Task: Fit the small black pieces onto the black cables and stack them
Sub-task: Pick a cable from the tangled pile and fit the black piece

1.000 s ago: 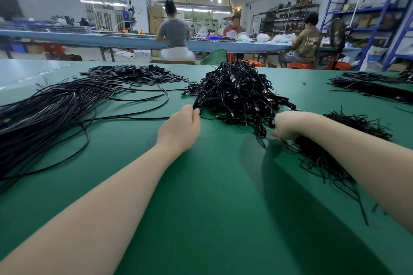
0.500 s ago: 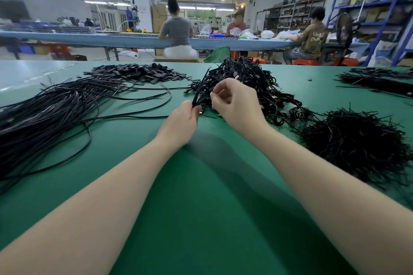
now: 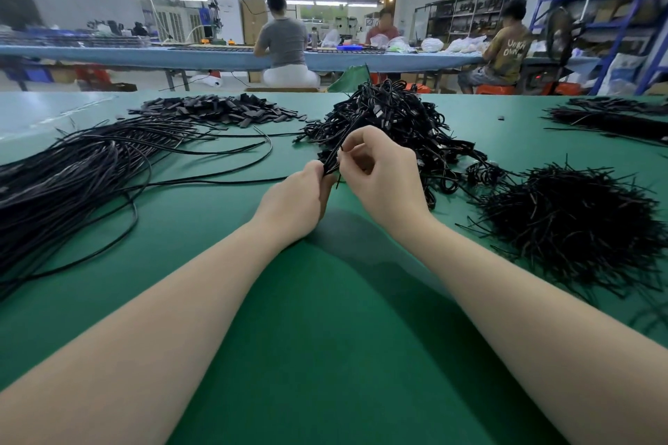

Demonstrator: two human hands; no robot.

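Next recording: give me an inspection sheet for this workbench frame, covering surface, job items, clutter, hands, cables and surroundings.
Surface: green table, bare in the near middle.
Job's things: heap of flat black pieces at far left; pile of short thin black pieces at right; tangled pile of cables behind the hands.
Clutter: one stray black bit on the mat at far right.
Hands: left hand grips a cable end; right hand pinches something small against it, too small to identify.
Cables: long loose cables fanned at left; another bundle at far right.
Surroundings: three seated people at a blue bench; blue shelving at right.
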